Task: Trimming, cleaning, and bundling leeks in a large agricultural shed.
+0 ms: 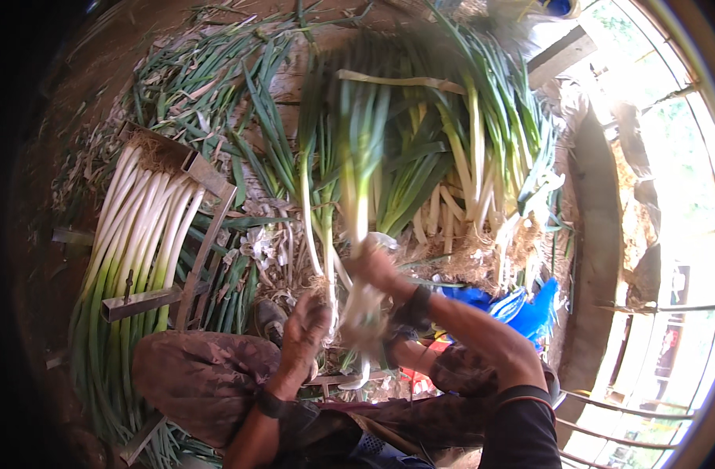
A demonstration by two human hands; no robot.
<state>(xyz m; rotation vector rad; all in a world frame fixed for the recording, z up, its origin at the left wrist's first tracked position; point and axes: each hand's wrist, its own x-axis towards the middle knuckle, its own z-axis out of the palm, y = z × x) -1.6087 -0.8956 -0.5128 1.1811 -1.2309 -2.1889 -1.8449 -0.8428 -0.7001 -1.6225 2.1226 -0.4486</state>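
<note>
My right hand (374, 267) is closed round the white stem of a large green onion (360, 180), blurred by motion, with its green leaves pointing away from me. Loose pale skin and roots blur below that fist. Left of it, my left hand (305, 327) has its fingers curled against the white root end of other upright green onions (328, 242); part of its grip is hidden. Beyond my hands stands a thick pile of untrimmed green onions (482, 141), their roots brown and shaggy.
To my left, clean white-stemmed green onions (142, 211) lie in a metal frame (205, 173). Cut leaves (193, 86) litter the ground at the far left. A blue plastic bag (529, 313) lies by my right knee. Metal bars (639, 414) and a ledge (596, 211) run along the right.
</note>
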